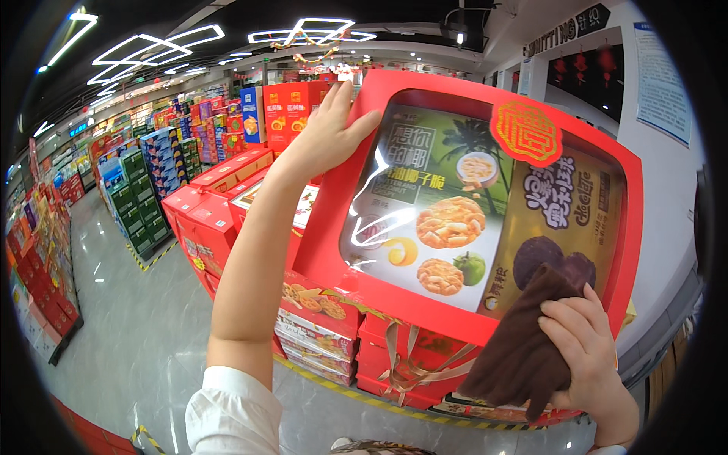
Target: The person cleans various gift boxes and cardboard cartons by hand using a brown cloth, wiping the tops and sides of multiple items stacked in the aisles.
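Observation:
A large red gift box [415, 310] tilts up in front of me, its clear window [369, 193] showing a green-and-white cookie pack [455, 182] beside a gold one [512, 227]. An ornate red-and-gold emblem [526, 132] sits on the upper part of the frame. My left hand [333, 131] rests against the box's upper left edge, fingers spread along it. In my right hand [580, 335] is a dark brown cloth [517, 347], bunched at the lower right of the box and covering part of the gold pack. Beige ribbon handles [406, 358] hang just below the box.
Stacked red cartons [205, 222] stand to the left, with more boxed goods [321, 341] underneath. Yellow-and-black tape [369, 401] edges the display on the grey tiled floor [125, 318]. Green cartons [139, 199] form a pile across the aisle. A white wall [660, 199] rises at right.

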### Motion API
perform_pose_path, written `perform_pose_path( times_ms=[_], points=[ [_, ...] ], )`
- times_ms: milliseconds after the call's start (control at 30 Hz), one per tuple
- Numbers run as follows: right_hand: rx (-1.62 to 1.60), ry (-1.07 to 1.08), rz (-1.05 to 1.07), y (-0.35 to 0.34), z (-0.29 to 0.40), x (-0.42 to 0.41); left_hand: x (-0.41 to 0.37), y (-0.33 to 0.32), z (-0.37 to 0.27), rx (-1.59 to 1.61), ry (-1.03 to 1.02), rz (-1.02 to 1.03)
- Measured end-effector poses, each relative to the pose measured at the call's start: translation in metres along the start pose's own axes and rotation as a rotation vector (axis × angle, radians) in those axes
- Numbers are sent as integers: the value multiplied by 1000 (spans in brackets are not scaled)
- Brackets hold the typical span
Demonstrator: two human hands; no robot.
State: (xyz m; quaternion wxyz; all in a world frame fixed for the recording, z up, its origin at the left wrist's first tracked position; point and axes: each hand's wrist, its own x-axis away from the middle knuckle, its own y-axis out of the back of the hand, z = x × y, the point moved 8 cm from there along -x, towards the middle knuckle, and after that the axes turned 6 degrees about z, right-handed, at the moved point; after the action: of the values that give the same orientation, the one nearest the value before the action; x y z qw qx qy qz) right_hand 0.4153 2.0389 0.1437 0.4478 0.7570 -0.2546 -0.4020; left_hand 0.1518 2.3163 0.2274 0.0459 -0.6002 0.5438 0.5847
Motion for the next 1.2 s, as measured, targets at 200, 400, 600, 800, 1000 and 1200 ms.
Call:
perform_pose_path(
  times_ms=[200,400,600,800,1000,1200],
  points=[
    [-54,-13,46,-4,-7,-8,70,-38,-2,863,355,237],
    [-86,229,103,-11,27,-81,72,-31,-9,888,302,197],
    [-167,425,-57,-26,61,-157,72,-35,-6,983,290,120],
    [81,472,-215,-16,40,-196,59,-49,6,1124,154,194],
    [154,80,-637,48,-59,-240,56,-50,-4,1188,255,227],
    [58,-54,-620,26,-67,-314,58,-50,-3,1092,223,121]
  ],
)
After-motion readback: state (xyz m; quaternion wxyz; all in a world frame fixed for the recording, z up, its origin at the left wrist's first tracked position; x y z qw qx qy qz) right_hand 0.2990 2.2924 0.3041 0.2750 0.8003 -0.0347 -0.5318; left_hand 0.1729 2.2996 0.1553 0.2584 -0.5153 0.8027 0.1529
